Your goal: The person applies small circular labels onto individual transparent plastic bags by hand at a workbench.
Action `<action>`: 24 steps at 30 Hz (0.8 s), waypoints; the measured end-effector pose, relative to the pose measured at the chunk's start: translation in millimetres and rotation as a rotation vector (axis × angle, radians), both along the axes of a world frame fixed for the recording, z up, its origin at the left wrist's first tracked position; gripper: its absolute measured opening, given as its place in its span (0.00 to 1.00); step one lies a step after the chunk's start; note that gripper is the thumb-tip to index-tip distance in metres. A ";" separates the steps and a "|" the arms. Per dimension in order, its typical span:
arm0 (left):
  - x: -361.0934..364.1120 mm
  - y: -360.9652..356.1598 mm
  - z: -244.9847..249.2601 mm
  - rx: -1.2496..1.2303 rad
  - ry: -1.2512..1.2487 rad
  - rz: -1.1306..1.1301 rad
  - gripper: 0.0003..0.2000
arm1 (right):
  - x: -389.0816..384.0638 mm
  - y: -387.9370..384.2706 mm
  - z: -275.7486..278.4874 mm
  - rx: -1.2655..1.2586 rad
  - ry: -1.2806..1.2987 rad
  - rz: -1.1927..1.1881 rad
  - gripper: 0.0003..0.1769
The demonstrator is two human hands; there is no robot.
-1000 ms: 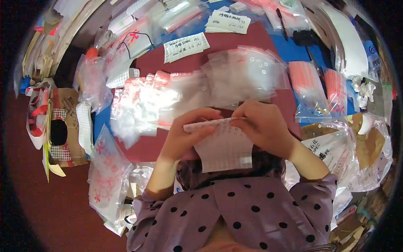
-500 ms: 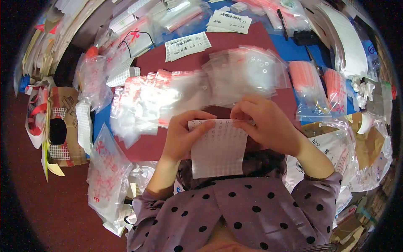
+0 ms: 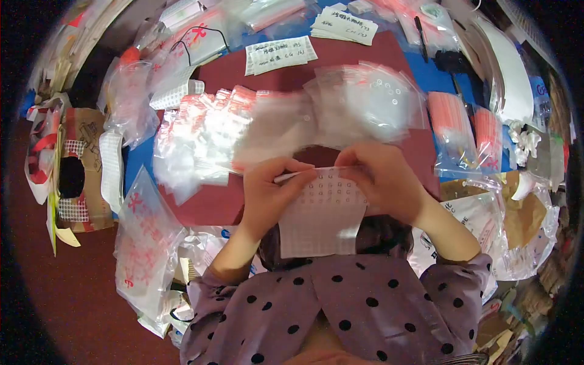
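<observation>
Head view. Label sheet: white, printed grid of small stickers, held just in front of the chest, low of frame centre, its lower edge hanging free over the polka-dot blouse. Left hand: thumb and fingers pressed together on the sheet's upper left edge, which is curled over. Right hand: fingers closed on the upper right corner; the fingertips hide the exact contact point. The hands are near each other and both touch the sheet. At 12 o'clock from the hands, a blurred heap of clear zip bags with red seal strips lies across the dark red table. Further out at 12, two handwritten paper slips and. At 1 o'clock, a black pen. At 3 o'clock, bags of orange parts. At 9 o'clock, a torn cardboard piece; at 8, a large red-marked bag.
</observation>
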State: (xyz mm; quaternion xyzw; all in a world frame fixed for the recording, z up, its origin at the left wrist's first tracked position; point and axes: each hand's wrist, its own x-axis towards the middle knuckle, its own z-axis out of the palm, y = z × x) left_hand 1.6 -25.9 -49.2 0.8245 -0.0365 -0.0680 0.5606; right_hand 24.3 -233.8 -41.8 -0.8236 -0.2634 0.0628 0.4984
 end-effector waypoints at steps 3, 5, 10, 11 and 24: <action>3.5 3.2 1.8 -0.084 0.054 -0.016 0.07 | 0.2 -0.5 9.7 -0.103 -0.010 -0.060 0.06; 5.9 4.1 1.5 -0.232 0.153 -0.009 0.08 | 3.8 0.1 10.3 -0.112 -0.052 -0.054 0.06; 3.6 1.5 2.2 -0.391 0.306 -0.063 0.10 | 6.5 4.6 8.4 -0.143 -0.050 -0.062 0.08; 2.7 3.2 -1.3 -0.345 0.244 -0.093 0.10 | 7.5 8.9 8.5 -0.154 -0.138 -0.051 0.08; -0.5 15.6 -8.8 -0.397 0.376 -0.045 0.11 | 13.3 16.8 13.0 -0.212 -0.104 0.097 0.11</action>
